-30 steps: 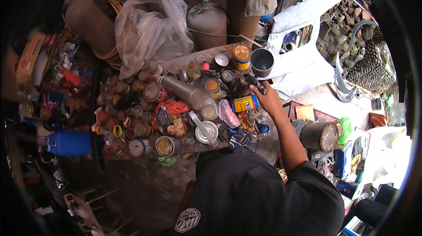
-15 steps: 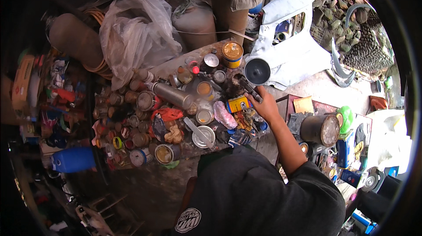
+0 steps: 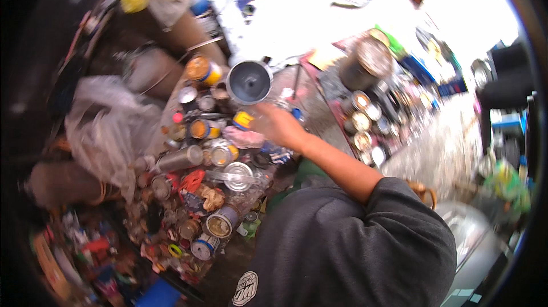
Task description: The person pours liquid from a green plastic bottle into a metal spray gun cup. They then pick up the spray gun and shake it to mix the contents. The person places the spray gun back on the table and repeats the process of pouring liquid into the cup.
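Note:
My right hand (image 3: 277, 126) reaches over the cluttered bench, just below a round cup (image 3: 249, 82) with a dark inside and a pale rim. Motion smears its fingers, so what they hold, if anything, is unclear. A yellow-and-blue box (image 3: 243, 120) lies partly hidden by the fingers. Close to it are a crumpled pink cloth (image 3: 244, 137) and a can with an orange top (image 3: 201, 69). My left hand is out of sight.
Several paint cans, a metal cylinder (image 3: 180, 159) and a round silver lid (image 3: 238, 176) crowd the bench. A clear plastic sheet (image 3: 105, 130) hangs at left. Beyond the cup stands a large white panel (image 3: 285, 18). More tins and a big grimy can (image 3: 365, 64) stand at right.
The view has turned, and the bench now appears tilted and farther left. The dark tool with a knob that my right hand gripped no longer shows clearly; the hand is now blurred.

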Demonstrator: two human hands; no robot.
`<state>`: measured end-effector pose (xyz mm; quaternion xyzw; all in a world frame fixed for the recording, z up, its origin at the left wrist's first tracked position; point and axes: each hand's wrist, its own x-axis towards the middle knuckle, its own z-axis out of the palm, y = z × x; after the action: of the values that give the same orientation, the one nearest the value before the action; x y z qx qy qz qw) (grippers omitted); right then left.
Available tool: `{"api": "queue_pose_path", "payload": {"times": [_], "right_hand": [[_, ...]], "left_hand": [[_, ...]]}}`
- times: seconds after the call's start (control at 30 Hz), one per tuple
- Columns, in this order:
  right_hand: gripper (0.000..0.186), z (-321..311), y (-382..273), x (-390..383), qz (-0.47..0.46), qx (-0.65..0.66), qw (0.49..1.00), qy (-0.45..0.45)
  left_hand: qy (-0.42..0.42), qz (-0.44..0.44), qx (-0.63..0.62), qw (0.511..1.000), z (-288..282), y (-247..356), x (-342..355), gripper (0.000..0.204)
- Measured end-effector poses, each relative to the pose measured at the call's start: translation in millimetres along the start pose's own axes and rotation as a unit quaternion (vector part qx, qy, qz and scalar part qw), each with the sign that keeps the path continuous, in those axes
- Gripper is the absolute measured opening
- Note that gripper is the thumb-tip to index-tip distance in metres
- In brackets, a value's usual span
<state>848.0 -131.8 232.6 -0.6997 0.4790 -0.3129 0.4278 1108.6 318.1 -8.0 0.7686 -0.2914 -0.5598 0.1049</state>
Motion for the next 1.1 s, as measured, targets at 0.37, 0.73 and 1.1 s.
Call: {"api": "queue_pose_path", "payload": {"times": [0.37, 0.73, 1.1], "right_hand": [[0.063, 51, 5, -307, 0.111, 0.037, 0.987, 0.105], [0.079, 7, -8, -422, 0.141, 0.085, 0.965, 0.206], [0.061, -195, 72, -598, 0.19, 0.004, 0.93, 0.314]], "left_hand": [[-0.161, 0.199, -0.001, 0.967, -1, 153, -64, 0.081], [-0.281, 0.393, 0.058, 0.874, 141, 283, -149, 0.114], [-0.422, 0.232, -0.024, 0.876, 418, 400, -219, 0.024]]}}
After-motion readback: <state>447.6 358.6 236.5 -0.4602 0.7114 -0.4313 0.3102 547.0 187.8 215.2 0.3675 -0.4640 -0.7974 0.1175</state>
